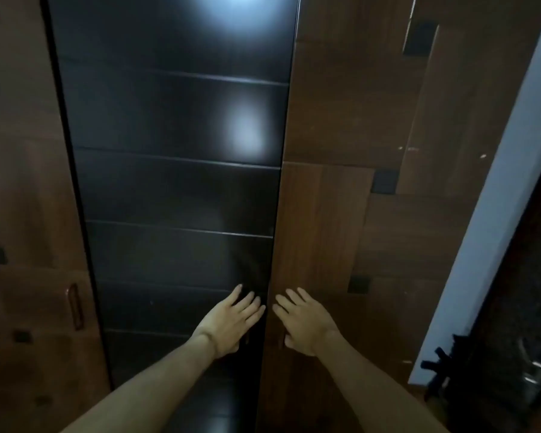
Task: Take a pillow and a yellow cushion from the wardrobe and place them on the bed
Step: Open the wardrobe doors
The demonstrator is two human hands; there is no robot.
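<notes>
I stand close to a tall wardrobe with its doors closed. Its glossy black door (175, 182) fills the middle of the view and a brown wooden door (341, 214) meets it on the right. My left hand (230, 321) lies on the black door beside the seam, fingers spread. On the brown door, just right of the seam, my right hand (303, 320) rests with fingers apart. Both hands hold nothing. The pillow, the yellow cushion and the bed are out of sight.
A further brown door (22, 182) with a vertical handle (74, 307) is at the left. A white wall strip (494, 229) runs down the right side, and a dark object (441, 373) sticks out at the lower right.
</notes>
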